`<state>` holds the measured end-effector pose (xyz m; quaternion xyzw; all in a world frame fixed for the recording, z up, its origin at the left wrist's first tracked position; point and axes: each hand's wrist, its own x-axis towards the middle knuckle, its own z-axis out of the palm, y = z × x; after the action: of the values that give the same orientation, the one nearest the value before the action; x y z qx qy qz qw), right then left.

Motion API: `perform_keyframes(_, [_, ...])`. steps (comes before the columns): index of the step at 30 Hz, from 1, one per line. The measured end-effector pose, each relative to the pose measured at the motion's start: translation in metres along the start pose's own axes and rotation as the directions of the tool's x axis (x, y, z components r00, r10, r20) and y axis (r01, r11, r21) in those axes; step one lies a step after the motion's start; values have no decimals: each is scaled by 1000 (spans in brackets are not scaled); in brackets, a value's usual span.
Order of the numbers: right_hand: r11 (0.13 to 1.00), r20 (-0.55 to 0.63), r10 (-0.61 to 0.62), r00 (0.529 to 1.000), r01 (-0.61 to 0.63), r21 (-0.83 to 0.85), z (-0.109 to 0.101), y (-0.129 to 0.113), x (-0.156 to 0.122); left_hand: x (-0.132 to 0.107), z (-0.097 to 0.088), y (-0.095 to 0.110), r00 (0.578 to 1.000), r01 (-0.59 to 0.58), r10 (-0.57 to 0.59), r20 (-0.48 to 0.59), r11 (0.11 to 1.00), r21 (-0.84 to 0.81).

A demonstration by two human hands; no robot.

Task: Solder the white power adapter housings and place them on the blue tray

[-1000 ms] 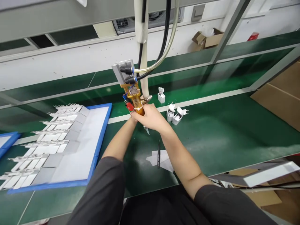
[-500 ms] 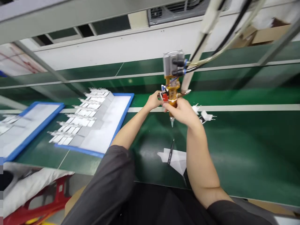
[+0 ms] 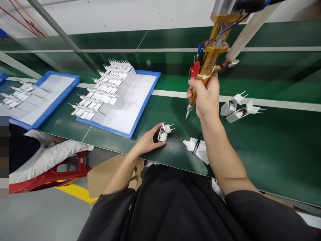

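My left hand [image 3: 149, 140] is closed round a white plug-in charger housing [image 3: 162, 136], low over the bench's front part. The housing's top end is open, and a cap piece with two metal pins sticks out to the right. My right hand [image 3: 207, 97] wraps round a gold-coloured glue dispenser [image 3: 213, 57] with a red switch at its side. Its pale nozzle tip points down and left, above and to the right of the housing, not touching it. Right of my right hand stand two more open white charger housings [image 3: 232, 115] with pinned caps.
Black tweezers [image 3: 197, 147] lie on white paper [image 3: 202, 155] beside my right forearm. A blue-rimmed tray [image 3: 144, 100] at left carries rows of white housings; another blue-rimmed tray [image 3: 71, 80] lies farther left. A pole and cables rise behind the dispenser. A red stool [image 3: 82, 164] stands below.
My left hand has left the dispenser and now holds a charger housing lower and to the left. My right hand stays on the dispenser, which now leans. The view has shifted downward.
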<state>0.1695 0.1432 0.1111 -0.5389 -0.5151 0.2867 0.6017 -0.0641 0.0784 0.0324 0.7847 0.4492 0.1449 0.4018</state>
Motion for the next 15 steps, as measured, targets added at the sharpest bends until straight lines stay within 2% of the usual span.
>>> perform_keyframes(1, [1000, 9, -25, 1000, 25, 11, 4, -3, -4, -2, 9, 0, 996, -53, 55, -67, 998, 29])
perform_keyframes(3, [993, 37, -82, 996, 78, 85, 12, -7, -12, -4, 25, 2, 958, -154, 189, -217, 973, 170])
perform_keyframes(6, [950, 36, -169, 985, 153, 272, 24, -11, -25, -3, 44, 6, 884, -162, 301, -359, 916, 368])
perform_keyframes(8, [916, 14, -199, 980, 181, 359, 30, -12, -33, -1, 50, 4, 846, -118, 278, -455, 930, 348])
perform_keyframes(10, [904, 1, -205, 979, 189, 383, 34, -15, -41, 2, 53, -1, 828, -87, 224, -515, 957, 277])
perform_keyframes(15, [916, 62, -208, 976, 172, 362, 35, -24, -57, 8, 60, -5, 878, 57, 17, -479, 989, 140])
